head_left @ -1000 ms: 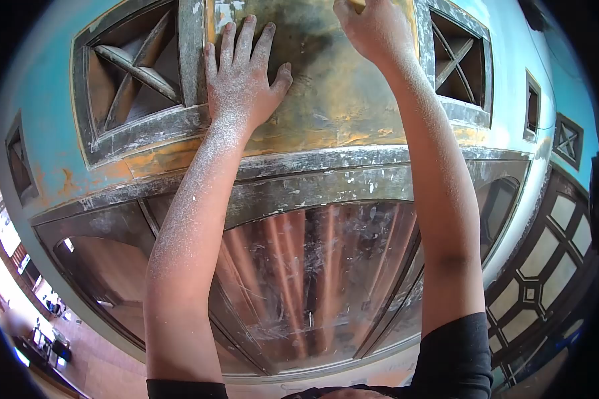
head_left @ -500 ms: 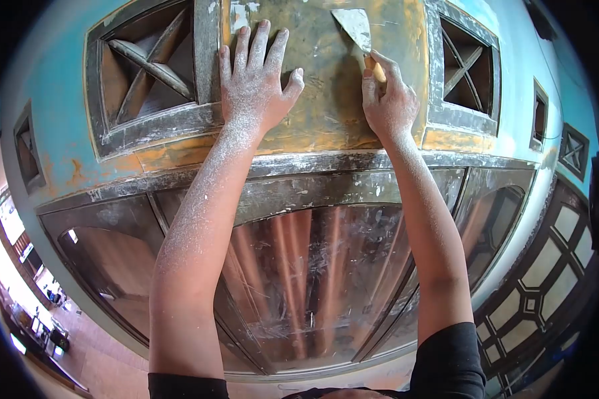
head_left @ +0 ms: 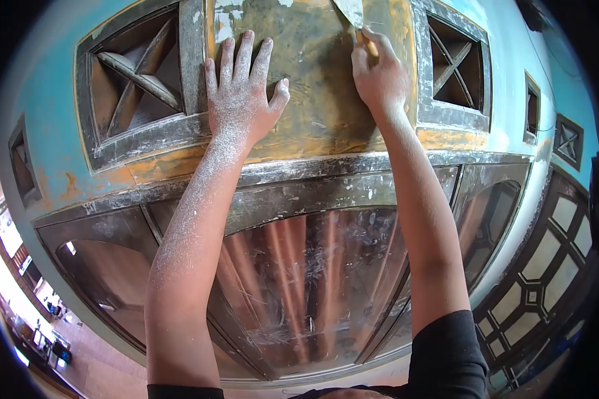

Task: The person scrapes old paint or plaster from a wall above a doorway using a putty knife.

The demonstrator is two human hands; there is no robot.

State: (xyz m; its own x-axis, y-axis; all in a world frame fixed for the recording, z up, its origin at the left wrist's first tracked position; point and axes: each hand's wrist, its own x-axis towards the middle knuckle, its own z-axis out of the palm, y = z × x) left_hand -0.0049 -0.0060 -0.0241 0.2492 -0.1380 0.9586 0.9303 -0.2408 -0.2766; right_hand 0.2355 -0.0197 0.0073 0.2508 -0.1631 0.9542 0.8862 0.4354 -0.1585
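Observation:
My left hand [head_left: 241, 100], dusted with white powder, lies flat with fingers spread against a scraped wall panel [head_left: 306, 113] of mottled brown and orange. To its right, my right hand [head_left: 381, 78] is wrapped round the wooden handle of a putty knife [head_left: 351, 12]. The knife's broad metal blade points up and left, and its tip is cut off by the top of the view. Pale patches of old paint [head_left: 224, 25] cling to the panel above my left fingers.
Dark wooden vent frames with crossed bars flank the panel, one at left [head_left: 136, 80] and one at right [head_left: 454, 63]. Below runs a worn ledge [head_left: 313, 166] over a window [head_left: 313, 286]. A panelled dark door [head_left: 539, 266] stands at far right.
My right hand and the putty knife have moved upward in view, the blade now partly out of frame. My left hand stays flat on the panel; the whole view has shifted slightly.

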